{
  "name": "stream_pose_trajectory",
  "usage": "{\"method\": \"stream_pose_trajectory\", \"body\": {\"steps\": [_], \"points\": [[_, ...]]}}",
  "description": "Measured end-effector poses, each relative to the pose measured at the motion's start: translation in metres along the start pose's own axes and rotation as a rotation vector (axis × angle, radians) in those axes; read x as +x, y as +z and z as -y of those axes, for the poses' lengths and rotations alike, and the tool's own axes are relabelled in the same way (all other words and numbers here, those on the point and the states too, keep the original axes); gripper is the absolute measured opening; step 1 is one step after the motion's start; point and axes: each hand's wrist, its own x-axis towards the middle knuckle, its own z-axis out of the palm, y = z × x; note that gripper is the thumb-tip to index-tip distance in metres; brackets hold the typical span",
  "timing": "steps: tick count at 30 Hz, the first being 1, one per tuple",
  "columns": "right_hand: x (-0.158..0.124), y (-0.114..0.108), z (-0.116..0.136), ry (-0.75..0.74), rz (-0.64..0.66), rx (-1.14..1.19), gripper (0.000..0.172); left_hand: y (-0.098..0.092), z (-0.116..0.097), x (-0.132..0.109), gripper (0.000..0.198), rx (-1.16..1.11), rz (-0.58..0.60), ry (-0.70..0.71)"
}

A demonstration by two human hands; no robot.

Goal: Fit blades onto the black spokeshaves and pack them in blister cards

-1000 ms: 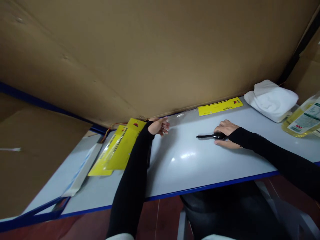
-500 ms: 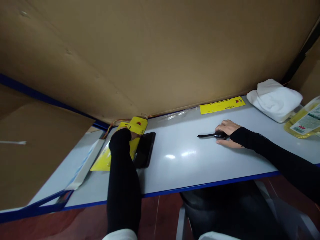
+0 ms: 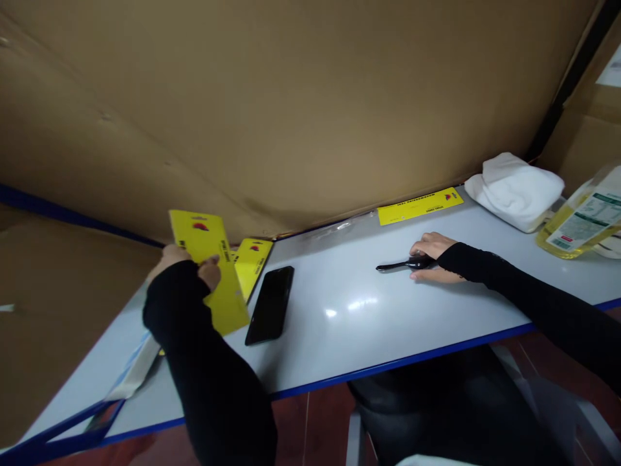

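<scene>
My left hand (image 3: 208,270) is closed on a yellow packaging card (image 3: 208,233), lifted off the table at the left. A second yellow card (image 3: 251,262) lies behind it, partly covered. To the right of the raised card, a black smartphone (image 3: 270,304) rests on the table. Over on the right half, my right hand (image 3: 434,255) grips a black spokeshave (image 3: 417,262) lying on the tabletop. One slim handle points left; the palm and fingers hide its other end.
Along the back edge lie another yellow card (image 3: 421,206) and clear plastic packaging (image 3: 339,230). A white cloth (image 3: 517,188) and a bottle of yellow liquid (image 3: 577,223) stand at the right. Cardboard walls (image 3: 310,116) enclose the white table (image 3: 330,349). A white strip-like box (image 3: 136,369) lies far left.
My left hand has raised a yellow card from the pile and moved it left. My right hand stays on the spokeshave. The view has shifted slightly.
</scene>
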Motion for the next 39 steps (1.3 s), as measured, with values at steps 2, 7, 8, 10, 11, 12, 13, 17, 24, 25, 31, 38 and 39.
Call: {"method": "stream_pose_trajectory", "body": {"steps": [2,7,8,10,11,12,13,17,24,25,31,38,39], "points": [[-0.001,-0.005,0.001,0.016,-0.021,0.03,0.054,-0.008,-0.013,-0.016,0.026,-0.17,0.003,0.073],[0.002,-0.02,0.006,0.136,-0.183,0.255,0.059,0.005,-0.066,-0.089,0.059,-0.905,0.683,0.297],[0.003,-0.022,0.007,0.165,-0.208,0.357,0.06,0.013,-0.076,-0.108,0.068,-0.967,0.932,0.342],[0.006,-0.025,0.01,0.22,-0.217,0.593,0.062,0.035,-0.094,-0.148,0.072,-0.965,1.321,0.343],[0.006,-0.026,0.011,0.245,-0.203,0.695,0.062,0.046,-0.1,-0.167,0.07,-0.952,1.437,0.333],[0.007,-0.025,0.012,0.262,-0.175,0.774,0.061,0.057,-0.104,-0.185,0.068,-0.95,1.492,0.327],[0.007,-0.024,0.011,0.273,-0.13,0.831,0.06,0.066,-0.107,-0.2,0.068,-0.929,1.538,0.328],[0.006,-0.018,0.005,0.296,-0.006,0.981,0.059,0.085,-0.104,-0.228,0.08,-0.997,1.606,0.337],[0.009,-0.013,-0.004,0.38,-0.169,1.063,0.046,0.091,-0.102,-0.209,0.082,-0.989,1.666,0.231],[0.01,-0.013,-0.003,0.382,-0.185,1.057,0.043,0.093,-0.102,-0.208,0.083,-0.991,1.667,0.215],[0.013,-0.025,-0.013,0.438,-0.484,0.909,0.024,0.101,-0.099,-0.206,0.085,-1.036,1.711,0.207],[0.018,-0.067,-0.077,0.544,-1.087,0.743,0.015,0.1,-0.093,-0.203,0.083,-1.015,1.773,0.355],[0.016,-0.072,-0.088,0.558,-1.17,0.71,0.012,0.098,-0.093,-0.203,0.083,-1.016,1.808,0.37]]}}
